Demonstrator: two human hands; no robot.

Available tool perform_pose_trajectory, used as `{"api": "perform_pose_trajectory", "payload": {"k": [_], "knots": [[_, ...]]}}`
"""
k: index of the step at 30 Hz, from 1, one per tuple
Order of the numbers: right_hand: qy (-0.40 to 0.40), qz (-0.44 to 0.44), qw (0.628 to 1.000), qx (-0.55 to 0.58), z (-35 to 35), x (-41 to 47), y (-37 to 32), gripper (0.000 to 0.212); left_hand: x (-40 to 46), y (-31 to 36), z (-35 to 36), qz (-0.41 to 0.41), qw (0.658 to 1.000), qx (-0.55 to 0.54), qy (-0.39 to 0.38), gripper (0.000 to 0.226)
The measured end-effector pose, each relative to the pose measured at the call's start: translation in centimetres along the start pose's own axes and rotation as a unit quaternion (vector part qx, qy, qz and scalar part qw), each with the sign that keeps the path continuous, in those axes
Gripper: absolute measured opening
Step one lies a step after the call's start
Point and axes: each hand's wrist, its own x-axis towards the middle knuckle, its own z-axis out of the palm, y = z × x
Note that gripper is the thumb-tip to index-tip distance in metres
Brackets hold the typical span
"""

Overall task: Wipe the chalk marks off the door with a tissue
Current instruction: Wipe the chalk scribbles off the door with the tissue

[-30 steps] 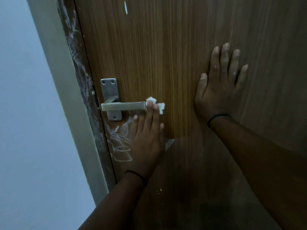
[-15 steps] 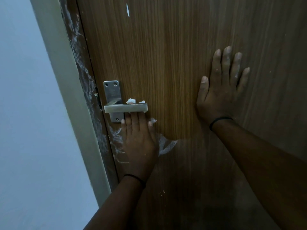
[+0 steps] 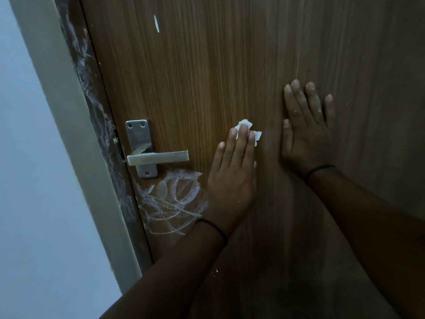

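Observation:
A brown wooden door [image 3: 207, 77] fills the view. White chalk scribbles [image 3: 172, 199] cover it just below the metal lever handle [image 3: 158, 157]. My left hand [image 3: 232, 176] lies flat on the door to the right of the handle, pressing a small white tissue [image 3: 246, 125] under its fingertips; only the tissue's edges show. The hand's wrist overlaps the right edge of the scribbles. My right hand [image 3: 308, 134] rests flat on the bare wood further right, fingers spread, holding nothing. A small white mark [image 3: 156, 23] sits high on the door.
The dark door frame [image 3: 96, 116] at the left carries smeared chalk along its length. A pale jamb [image 3: 59, 125] and a light wall [image 3: 27, 180] lie beyond it. A few white crumbs [image 3: 215, 271] dot the lower door.
My left hand with the tissue slid from under the lever handle up and to the right, uncovering the chalk scribbles. The right hand stayed flat on the door.

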Motion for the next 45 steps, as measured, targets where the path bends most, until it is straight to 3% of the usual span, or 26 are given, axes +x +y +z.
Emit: {"api": "perform_pose_trajectory", "payload": {"k": [6,11,14,19,24,30,34,37,45], "knots": [[-0.009,0.008,1.0,0.0,-0.3,-0.1,0.0,0.057,-7.7,-0.2,1.9,0.114,0.987,0.025,-0.114,0.066],[-0.004,0.025,1.0,-0.001,0.0,-0.3,0.1,0.058,0.6,0.7,0.2,0.032,0.999,-0.002,-0.01,0.055],[-0.004,0.069,0.998,-0.004,0.1,-0.6,0.0,0.058,5.3,1.6,-1.1,0.034,0.999,-0.012,0.017,0.055],[-0.009,0.059,0.998,-0.016,0.0,-0.5,-0.1,0.059,5.1,2.0,-0.9,0.033,0.999,-0.022,0.013,0.056],[0.009,0.058,0.998,-0.01,-0.2,-0.6,-0.2,0.058,-3.1,1.0,0.4,0.092,0.993,0.011,-0.079,0.058],[-0.01,0.06,0.998,-0.015,-0.2,-0.6,-0.3,0.059,7.3,1.7,-1.9,0.013,0.999,-0.015,0.033,0.055],[-0.009,0.063,0.998,-0.004,-0.3,-0.6,-0.3,0.058,12.8,1.9,-3.1,-0.022,0.997,-0.021,0.067,0.057],[-0.017,0.06,0.998,-0.006,-0.4,-0.6,-0.4,0.059,9.8,1.7,-2.3,-0.001,0.998,-0.013,0.054,0.057],[-0.002,0.059,0.998,-0.002,-0.6,-0.6,-0.5,0.059,-5.5,-0.4,0.8,0.032,0.997,0.008,-0.073,0.057]]}}
